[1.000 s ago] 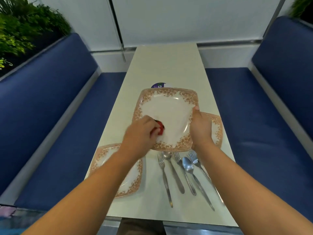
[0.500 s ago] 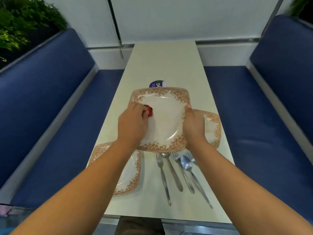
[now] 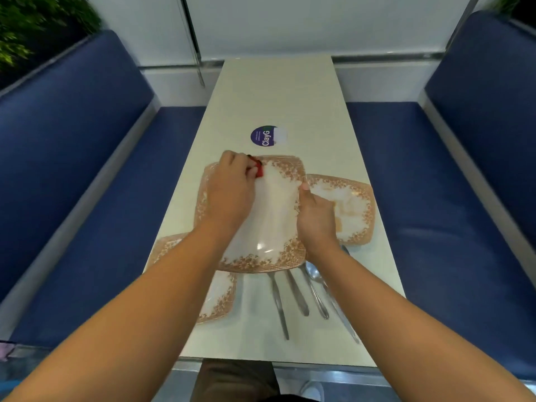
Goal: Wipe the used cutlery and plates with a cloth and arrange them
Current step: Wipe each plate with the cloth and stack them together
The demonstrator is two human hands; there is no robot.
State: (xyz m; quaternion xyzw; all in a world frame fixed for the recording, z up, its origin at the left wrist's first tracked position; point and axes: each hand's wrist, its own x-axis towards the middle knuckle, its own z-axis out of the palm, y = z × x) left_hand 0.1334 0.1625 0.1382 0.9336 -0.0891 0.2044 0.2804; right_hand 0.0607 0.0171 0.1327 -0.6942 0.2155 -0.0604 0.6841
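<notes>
1. A person's two bare forearms reach forward over a long, pale cream surface [image 3: 278, 91] set between two dark blue padded benches [image 3: 87, 175].
2. The right hand [image 3: 316, 219] holds a square white plate with a brown floral border [image 3: 272, 216] at the plate's 3 o'clock edge. Its grip pinches the rim, thumb on top and fingers hidden underneath.
3. The left hand [image 3: 229, 190] lies over the plate's 11 o'clock corner. Its grip is curled round a small red cloth [image 3: 259, 169], pressing it to the plate. Only a bit of cloth shows past the knuckles.
4. The held plate sits in the middle of the view, slightly blurred, and overlaps the things below it.
5. A second matching plate [image 3: 353, 207] lies flat on the surface at 3 o'clock from the held plate, partly behind the right hand.
6. A third matching plate [image 3: 220, 300] lies at 7 o'clock, largely covered by the left forearm.
7. Silver metal cutlery [image 3: 295, 291] lies side by side at 6 o'clock, handles pointing toward the person. One spoon bowl shows; the other heads are hidden under the held plate.
8. A round purple sticker reading "ClayG" [image 3: 268, 136] is on the surface at 12 o'clock.
9. Green leafy plants [image 3: 34, 24] stand behind the left bench.
</notes>
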